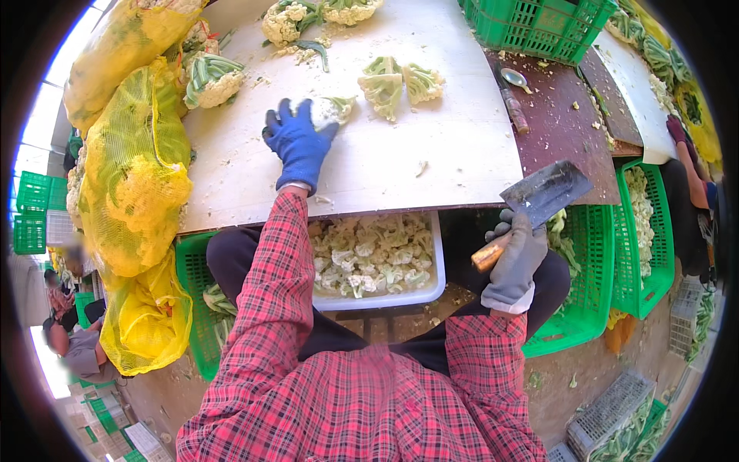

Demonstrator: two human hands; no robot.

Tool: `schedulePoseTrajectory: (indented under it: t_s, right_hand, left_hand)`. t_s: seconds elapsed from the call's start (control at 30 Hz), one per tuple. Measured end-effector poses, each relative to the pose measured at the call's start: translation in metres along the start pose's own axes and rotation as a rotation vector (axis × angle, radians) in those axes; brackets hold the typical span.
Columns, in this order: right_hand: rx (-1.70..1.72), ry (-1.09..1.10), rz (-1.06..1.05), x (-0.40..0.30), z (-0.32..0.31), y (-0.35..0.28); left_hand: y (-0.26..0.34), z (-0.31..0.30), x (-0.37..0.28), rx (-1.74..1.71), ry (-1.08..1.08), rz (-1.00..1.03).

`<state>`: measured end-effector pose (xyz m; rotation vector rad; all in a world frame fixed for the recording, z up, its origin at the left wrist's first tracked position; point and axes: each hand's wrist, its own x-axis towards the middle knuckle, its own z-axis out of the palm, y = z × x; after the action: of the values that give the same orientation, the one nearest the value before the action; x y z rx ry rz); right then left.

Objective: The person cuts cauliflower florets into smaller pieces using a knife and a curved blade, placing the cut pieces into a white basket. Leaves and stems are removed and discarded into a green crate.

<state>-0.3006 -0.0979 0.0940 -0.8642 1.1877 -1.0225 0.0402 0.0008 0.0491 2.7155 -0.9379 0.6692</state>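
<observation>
My left hand [300, 144], in a blue glove, lies over the white board [462, 150] with its fingers spread. A pale cauliflower piece [338, 110] sits at its thumb and index finger; whether they touch it is unclear. Farther right on the board rest cut cauliflower wedges [384, 89] with their stems showing. My right hand [514, 260], gray-gloved, grips the wooden handle of a cleaver [548, 190] past the board's right front corner. Below the board edge, between my knees, a white tub [381, 299] holds many cauliflower florets [369, 254].
Yellow mesh sacks of cauliflower [138, 173] line the left side. A green crate [537, 26] stands at the back right, near a knife [514, 110] and a spoon [515, 78]. Green crates [594, 277] flank my legs. A co-worker's gloved hand [675, 128] is at far right.
</observation>
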Motion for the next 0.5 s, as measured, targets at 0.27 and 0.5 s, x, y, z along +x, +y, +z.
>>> schedulePoseTrajectory:
  t_s: [0.27, 0.5]
  right_hand:
    - [-0.178, -0.298, 0.098, -0.003, 0.013, 0.021]
    - [-0.299, -0.451, 0.154, -0.009, 0.015, 0.031]
  left_hand:
    - [0.029, 0.022, 0.034, -0.136, -0.274, 0.144]
    - [0.011, 0.031, 0.009, -0.449, -0.309, 0.486]
